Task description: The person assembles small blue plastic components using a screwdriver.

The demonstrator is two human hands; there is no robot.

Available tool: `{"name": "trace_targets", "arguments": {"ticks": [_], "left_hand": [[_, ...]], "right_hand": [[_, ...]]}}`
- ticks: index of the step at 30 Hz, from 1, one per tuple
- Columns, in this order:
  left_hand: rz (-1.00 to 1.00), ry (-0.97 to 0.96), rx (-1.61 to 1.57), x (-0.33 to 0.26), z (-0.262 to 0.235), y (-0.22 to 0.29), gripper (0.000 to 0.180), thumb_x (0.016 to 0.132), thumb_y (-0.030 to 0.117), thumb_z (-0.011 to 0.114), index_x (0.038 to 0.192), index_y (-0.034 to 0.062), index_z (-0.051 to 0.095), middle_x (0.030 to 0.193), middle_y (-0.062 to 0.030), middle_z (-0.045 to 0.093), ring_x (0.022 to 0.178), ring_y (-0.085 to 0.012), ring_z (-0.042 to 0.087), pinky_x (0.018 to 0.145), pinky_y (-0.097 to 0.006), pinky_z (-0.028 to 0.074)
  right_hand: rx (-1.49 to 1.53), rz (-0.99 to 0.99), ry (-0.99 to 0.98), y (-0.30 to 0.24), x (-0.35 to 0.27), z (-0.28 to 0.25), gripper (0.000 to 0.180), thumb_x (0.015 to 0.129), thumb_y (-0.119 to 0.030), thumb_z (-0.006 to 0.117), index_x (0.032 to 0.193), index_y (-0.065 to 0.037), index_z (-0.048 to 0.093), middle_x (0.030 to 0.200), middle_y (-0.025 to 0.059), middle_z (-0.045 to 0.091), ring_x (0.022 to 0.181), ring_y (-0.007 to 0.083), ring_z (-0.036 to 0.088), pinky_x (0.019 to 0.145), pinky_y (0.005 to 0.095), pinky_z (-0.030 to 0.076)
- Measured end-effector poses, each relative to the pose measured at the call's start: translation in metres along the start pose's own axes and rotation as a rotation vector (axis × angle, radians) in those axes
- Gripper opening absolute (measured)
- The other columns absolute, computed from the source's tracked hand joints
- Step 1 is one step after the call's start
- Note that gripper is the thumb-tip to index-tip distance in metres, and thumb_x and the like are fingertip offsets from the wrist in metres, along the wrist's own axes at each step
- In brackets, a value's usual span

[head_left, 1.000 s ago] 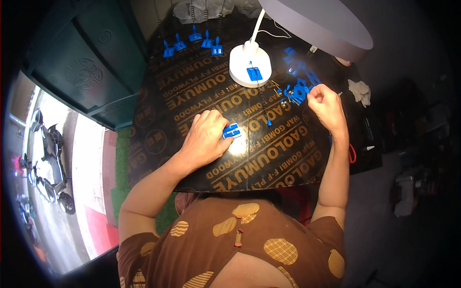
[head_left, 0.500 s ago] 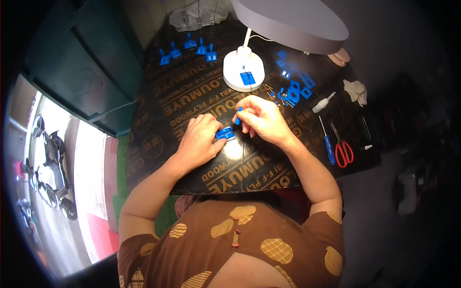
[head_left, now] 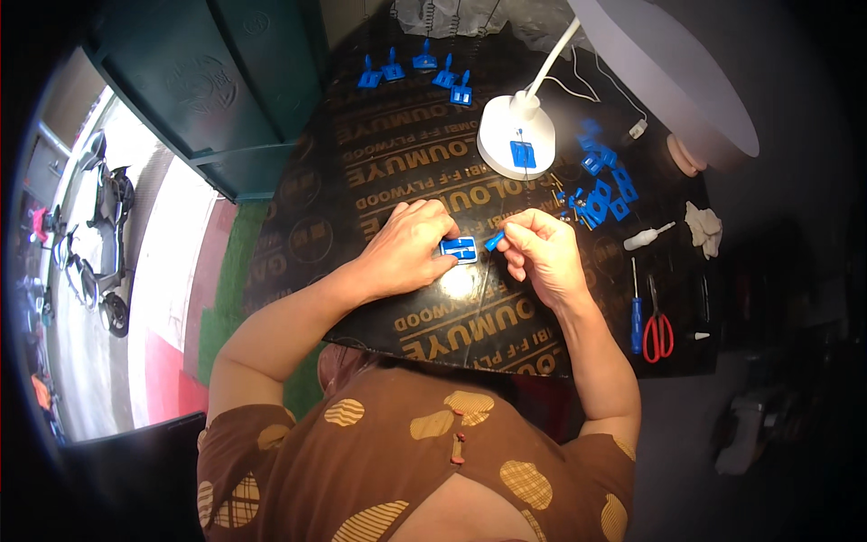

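My left hand rests on the dark table and grips the left edge of a small blue rectangular plastic piece with a pale rim. Its thumb lies along the near side of the piece, and the fingers curl at the far side. Just to the right, my right hand pinches a small blue plastic piece between thumb and finger. That narrow piece slants toward the rectangular one, with a small gap between them. The remaining fingers of my right hand are curled inward.
A white lamp stands beyond my hands, with a blue part on its base. Loose blue parts lie to the right, near a white-handled tool, a blue screwdriver and red scissors. Several blue assemblies sit at the far left.
The whole view has swung, so the table sits farther right in the picture. The narrow blue piece in my right hand has tipped from nearly upright to slanting.
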State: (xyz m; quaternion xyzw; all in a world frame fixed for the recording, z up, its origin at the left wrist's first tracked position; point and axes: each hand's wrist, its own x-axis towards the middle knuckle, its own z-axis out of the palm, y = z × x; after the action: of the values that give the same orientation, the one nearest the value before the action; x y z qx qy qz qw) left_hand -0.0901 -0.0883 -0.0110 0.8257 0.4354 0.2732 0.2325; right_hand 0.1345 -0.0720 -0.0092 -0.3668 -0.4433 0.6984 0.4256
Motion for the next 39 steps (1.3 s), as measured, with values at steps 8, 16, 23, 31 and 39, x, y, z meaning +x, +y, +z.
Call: {"name": "trace_targets", "arguments": {"ticks": [8, 16, 23, 31, 39], "left_hand": [[0.030, 0.009, 0.033, -0.001, 0.006, 0.003, 0.020, 0.073, 0.009, 0.070, 0.090, 0.0016, 0.063, 0.090, -0.0097, 0.057, 0.092, -0.0254, 0.055, 0.087, -0.037, 0.039], [0.042, 0.009, 0.041, -0.002, 0.006, 0.003, 0.021, 0.073, 0.009, 0.069, 0.092, 0.0015, 0.063, 0.092, -0.0098, 0.057, 0.093, -0.0255, 0.054, 0.087, -0.037, 0.039], [0.077, 0.028, 0.012, -0.004, 0.010, 0.004, 0.023, 0.074, 0.008, 0.069, 0.096, 0.0009, 0.065, 0.092, -0.0097, 0.057, 0.093, -0.0254, 0.054, 0.087, -0.037, 0.039], [0.082, 0.039, 0.022, -0.004, 0.013, 0.001, 0.024, 0.072, 0.008, 0.070, 0.094, 0.0011, 0.064, 0.091, -0.0102, 0.056, 0.091, -0.0262, 0.053, 0.085, -0.038, 0.039], [0.094, 0.058, 0.027, -0.005, 0.013, 0.002, 0.024, 0.072, 0.009, 0.071, 0.093, 0.0014, 0.064, 0.091, -0.0100, 0.056, 0.091, -0.0264, 0.053, 0.085, -0.038, 0.039]], "right_hand": [[-0.059, -0.033, -0.010, -0.004, -0.003, 0.002, 0.014, 0.095, -0.013, 0.055, 0.096, 0.001, 0.051, 0.082, 0.0128, 0.066, 0.060, 0.0109, 0.061, 0.046, 0.0188, 0.049], [-0.083, -0.072, -0.026, 0.002, -0.004, 0.004, 0.015, 0.098, -0.010, 0.046, 0.107, 0.002, 0.051, 0.077, 0.0056, 0.059, 0.055, 0.0070, 0.053, 0.045, 0.0174, 0.044], [-0.432, -0.256, -0.114, 0.012, 0.000, -0.004, 0.029, 0.098, -0.004, 0.044, 0.124, 0.005, 0.054, 0.074, 0.0012, 0.052, 0.055, 0.0061, 0.047, 0.052, 0.0193, 0.045], [-0.265, -0.067, -0.063, -0.001, -0.004, 0.005, 0.016, 0.095, -0.001, 0.049, 0.107, 0.006, 0.057, 0.086, 0.0129, 0.064, 0.058, 0.0080, 0.055, 0.053, 0.0225, 0.050], [-0.389, -0.065, -0.029, -0.003, -0.006, 0.002, 0.005, 0.090, -0.006, 0.060, 0.091, -0.001, 0.060, 0.070, 0.0022, 0.061, 0.050, 0.0019, 0.048, 0.042, 0.0165, 0.038]]}}
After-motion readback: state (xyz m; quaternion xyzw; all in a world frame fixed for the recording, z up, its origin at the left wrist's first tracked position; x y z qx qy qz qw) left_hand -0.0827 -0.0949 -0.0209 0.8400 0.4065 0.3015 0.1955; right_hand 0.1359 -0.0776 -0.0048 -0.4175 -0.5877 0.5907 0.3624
